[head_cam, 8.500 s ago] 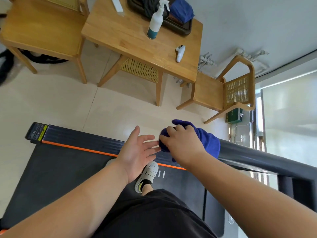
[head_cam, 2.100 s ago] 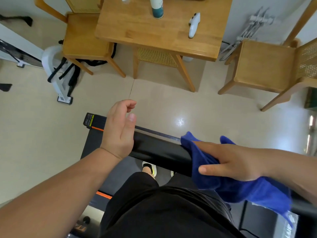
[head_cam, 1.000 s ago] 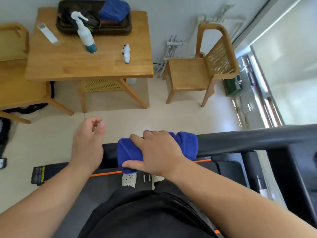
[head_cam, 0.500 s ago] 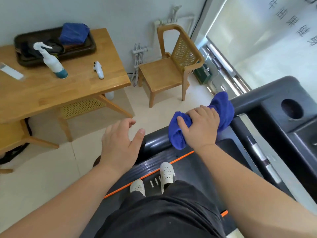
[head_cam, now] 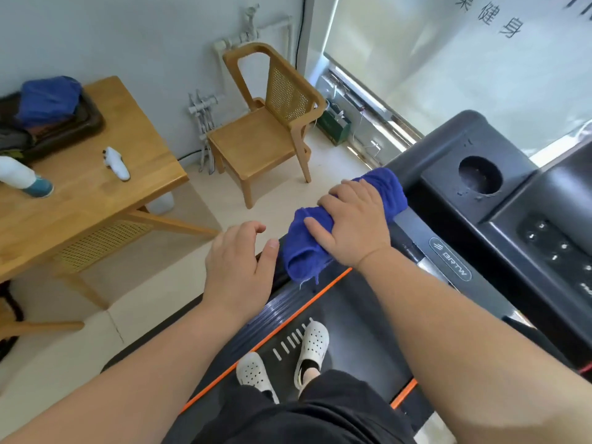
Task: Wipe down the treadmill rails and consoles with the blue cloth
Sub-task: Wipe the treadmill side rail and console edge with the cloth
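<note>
Blue cloth lies draped over the treadmill's black side rail, near the console. The right hand grips it, fingers curled over. The left hand is just beside it, fingers loosely bent, holding nothing.

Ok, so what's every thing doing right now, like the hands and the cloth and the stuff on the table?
blue cloth, bunched over the rail, under the right hand.
right hand, gripping the blue cloth.
left hand, open, holding nothing, beside the rail.
rail, partly covered by the blue cloth.
spray bottle, standing on the table.
spare cloth, lying in the tray.
</note>
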